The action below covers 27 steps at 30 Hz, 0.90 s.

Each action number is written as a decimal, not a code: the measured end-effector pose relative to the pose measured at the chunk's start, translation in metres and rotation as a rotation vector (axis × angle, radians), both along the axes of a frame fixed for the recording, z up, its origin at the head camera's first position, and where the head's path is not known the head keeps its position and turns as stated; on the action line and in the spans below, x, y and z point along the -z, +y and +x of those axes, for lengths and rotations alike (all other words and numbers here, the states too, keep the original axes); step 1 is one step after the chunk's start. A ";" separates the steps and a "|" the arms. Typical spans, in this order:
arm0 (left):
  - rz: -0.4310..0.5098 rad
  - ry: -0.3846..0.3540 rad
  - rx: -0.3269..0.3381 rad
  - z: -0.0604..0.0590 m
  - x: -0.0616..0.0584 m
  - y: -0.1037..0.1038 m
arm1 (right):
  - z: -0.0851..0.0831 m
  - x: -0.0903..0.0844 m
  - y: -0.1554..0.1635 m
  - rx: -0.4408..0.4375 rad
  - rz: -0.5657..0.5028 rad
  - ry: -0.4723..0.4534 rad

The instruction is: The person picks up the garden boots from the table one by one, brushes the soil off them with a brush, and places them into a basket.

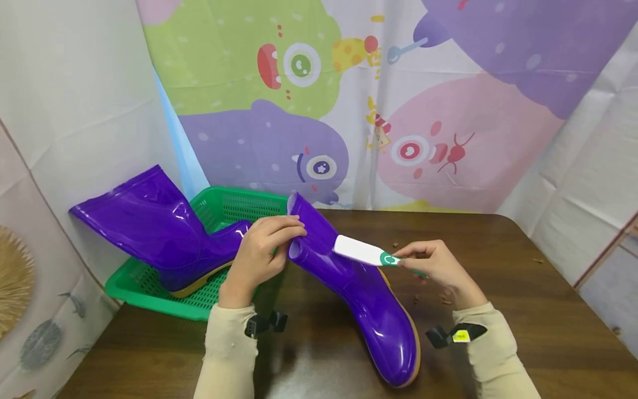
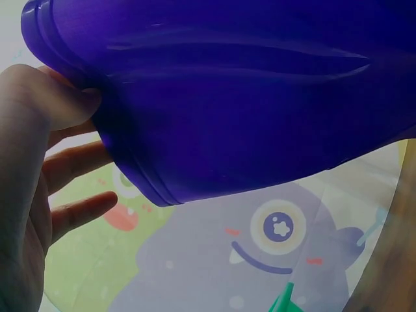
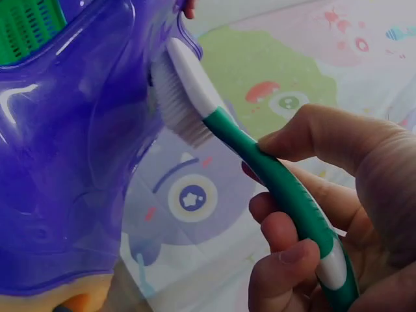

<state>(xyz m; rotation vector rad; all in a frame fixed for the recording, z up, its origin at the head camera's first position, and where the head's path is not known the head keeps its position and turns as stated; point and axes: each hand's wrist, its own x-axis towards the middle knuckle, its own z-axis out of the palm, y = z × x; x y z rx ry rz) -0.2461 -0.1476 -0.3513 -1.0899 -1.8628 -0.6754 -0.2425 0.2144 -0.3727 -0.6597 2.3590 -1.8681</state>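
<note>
- We see a purple rubber boot [image 1: 369,299] lying on a dark wooden table [image 1: 523,332], toe toward us, shaft opening toward the far left.
- The left hand [image 1: 259,255] grips the rim of the boot's shaft: fingers curl over the top edge and the thumb presses from below. The left wrist view shows the thumb [image 2: 62,104] against the ribbed rim, with other fingers spread behind it.
- The right hand [image 1: 438,266] holds a brush [image 1: 366,252] with a white head and a green handle. Thumb and curled fingers wrap the handle, seen closely in the right wrist view [image 3: 305,214].
- The bristles [image 3: 179,104] touch the boot's shaft just below the opening.
- A second purple boot [image 1: 159,227] lies in a green plastic basket [image 1: 149,291] at the table's left, its shaft sticking out past the basket rim.
- Small brown crumbs [image 1: 443,299] lie on the table near the right hand.
- A cloth with cartoon monsters [image 1: 349,100] hangs behind the table.
- Both sleeves are beige; a black strap sits at each wrist.
</note>
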 end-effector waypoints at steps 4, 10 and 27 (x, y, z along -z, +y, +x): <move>0.001 0.000 0.000 0.000 0.001 0.000 | -0.001 0.000 0.007 0.004 0.026 -0.033; 0.015 0.011 0.012 -0.001 0.002 -0.001 | -0.004 0.002 0.020 0.041 0.068 -0.024; 0.014 -0.005 0.033 -0.001 -0.001 0.000 | 0.006 -0.012 0.027 0.221 0.189 0.093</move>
